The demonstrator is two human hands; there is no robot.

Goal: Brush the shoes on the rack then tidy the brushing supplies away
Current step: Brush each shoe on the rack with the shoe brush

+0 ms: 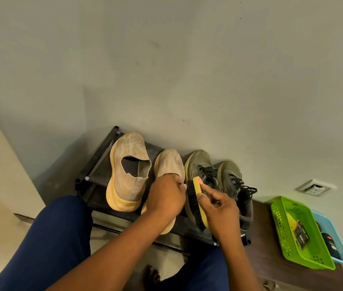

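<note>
The brush (198, 203), yellow-backed with dark bristles, lies between the second beige shoe (167, 164) and the first olive sneaker (200, 166), its long axis running from about 5 o'clock near the person up to 11 o'clock toward the wall, bristles facing 9 o'clock at the beige shoe. The right hand (221, 211) has its fingers curled round the brush's back; the left hand (166, 196) grips the beige shoe's collar, fingers bent over it. I judge the brushing is in its middle: this shoe is being worked, and whether the other beige shoe (128, 171) at 10 o'clock or the second sneaker (232, 179) is done cannot be told. Tidying remains, with the green basket (280, 208) and blue tray (334, 232) waiting at 3 o'clock beside the rack (101, 158)
</note>
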